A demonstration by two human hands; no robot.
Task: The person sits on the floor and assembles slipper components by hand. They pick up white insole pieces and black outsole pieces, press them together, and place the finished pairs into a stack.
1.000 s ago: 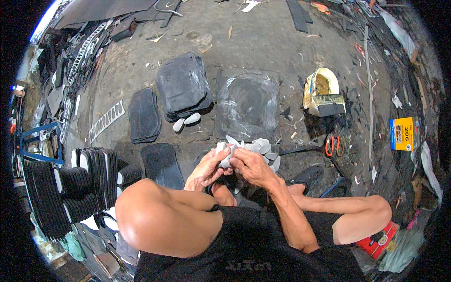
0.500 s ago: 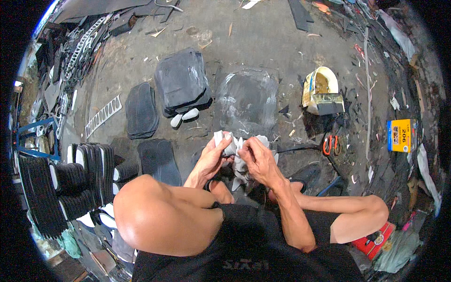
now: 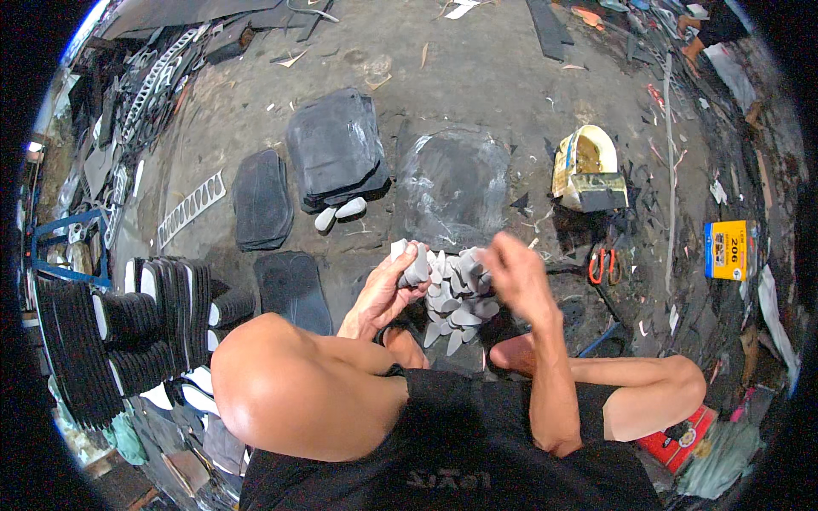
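Note:
My left hand [image 3: 383,288] is closed around a small stack of light grey, teardrop-shaped foam pieces [image 3: 414,267]. To its right, a loose pile of the same kind of pieces [image 3: 464,313] lies on the ground between my feet. My right hand [image 3: 521,277] hangs above the right side of that pile. Motion smears its fingers, so I cannot make out whether they hold anything. Two more white pieces [image 3: 339,213] rest on the ground at the near edge of a stack of dark sheets [image 3: 336,145].
Dark sole-shaped sheets [image 3: 262,200] lie at left, above stacked black-and-white soles [image 3: 170,315]. Straight ahead is a dark, white-smeared sheet [image 3: 452,183]. At right are a cut-open container [image 3: 588,166] with a yellowish substance, orange-handled scissors [image 3: 603,266] and a yellow-blue box [image 3: 728,249].
My right hand has moved right, away from the left hand, uncovering more of the pile. My left hand stays nearly in place with its stack.

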